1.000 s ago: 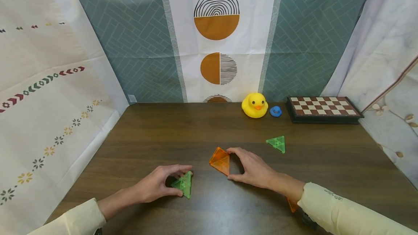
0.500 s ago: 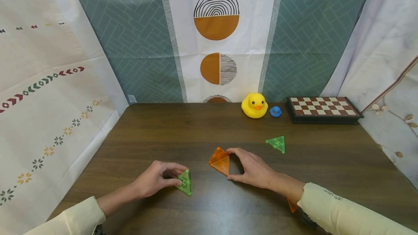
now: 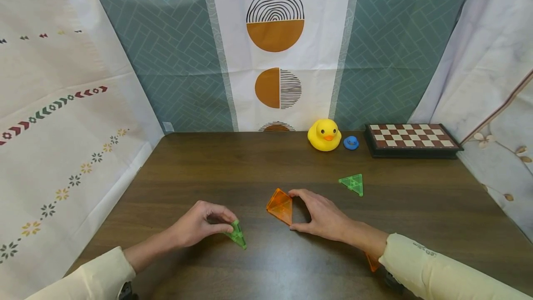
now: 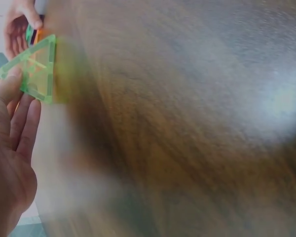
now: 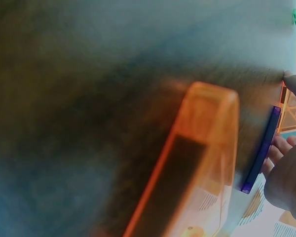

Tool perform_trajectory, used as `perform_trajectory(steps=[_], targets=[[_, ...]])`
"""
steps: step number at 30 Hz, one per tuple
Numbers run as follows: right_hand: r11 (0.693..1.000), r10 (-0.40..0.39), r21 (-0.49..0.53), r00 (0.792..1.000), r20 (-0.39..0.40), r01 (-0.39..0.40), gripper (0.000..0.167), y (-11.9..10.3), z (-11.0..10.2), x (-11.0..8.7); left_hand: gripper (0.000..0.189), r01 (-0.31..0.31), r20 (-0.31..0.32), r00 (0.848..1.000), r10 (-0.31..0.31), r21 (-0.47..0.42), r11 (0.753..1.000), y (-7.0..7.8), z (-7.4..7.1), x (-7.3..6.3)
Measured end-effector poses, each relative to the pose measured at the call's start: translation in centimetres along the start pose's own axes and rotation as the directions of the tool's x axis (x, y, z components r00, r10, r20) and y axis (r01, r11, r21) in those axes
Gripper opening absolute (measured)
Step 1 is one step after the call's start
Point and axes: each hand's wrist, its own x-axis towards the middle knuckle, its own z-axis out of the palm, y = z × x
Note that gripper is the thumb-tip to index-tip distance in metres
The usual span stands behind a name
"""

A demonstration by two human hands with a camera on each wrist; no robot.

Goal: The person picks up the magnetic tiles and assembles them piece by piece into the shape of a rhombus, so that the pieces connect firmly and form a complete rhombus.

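Note:
In the head view my left hand (image 3: 201,222) pinches a translucent green triangular magnetic tile (image 3: 238,236) between thumb and fingers, tilted over the table. The left wrist view shows the green tile (image 4: 42,69) nearly face on, with my thumb on one corner. To the right, my right hand (image 3: 320,214) holds joined orange triangular magnetic tiles (image 3: 281,205), thumb at the near corner and index finger at the far one. These orange tiles lean together in a peaked shape. A dark purple bar-like edge (image 5: 261,150) shows beside the right fingers in the right wrist view.
Another orange tile (image 3: 372,262) is partly hidden under the right forearm. A second green triangle (image 3: 354,184) lies beyond the right hand. At the back stand a yellow duck (image 3: 325,135), a small blue duck (image 3: 351,142) and a checkered board box (image 3: 414,140).
My left hand has raised the green tile slightly and turned it, so it appears narrower and more edge-on. The right hand and the orange tiles have stayed in place.

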Motion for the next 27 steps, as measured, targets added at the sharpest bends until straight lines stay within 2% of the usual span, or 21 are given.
perform_trajectory(steps=[7,15,27], targets=[[1.0,-0.002,0.004,1.0,-0.001,0.002,0.079,0.1,0.0,0.0,0.014,0.037,0.011,0.999,-0.036,-0.023,0.999,0.6,-0.2,0.6],[1.0,0.008,0.003,1.0,0.004,-0.008,0.078,0.1,0.0,0.0,0.014,0.006,-0.013,1.0,-0.006,0.001,1.0,0.9,-0.2,1.8],[1.0,0.014,0.0,1.0,0.009,-0.014,0.078,0.0,0.0,0.1,0.014,-0.038,-0.037,0.999,0.038,-0.001,0.999,1.4,1.3,3.8]])
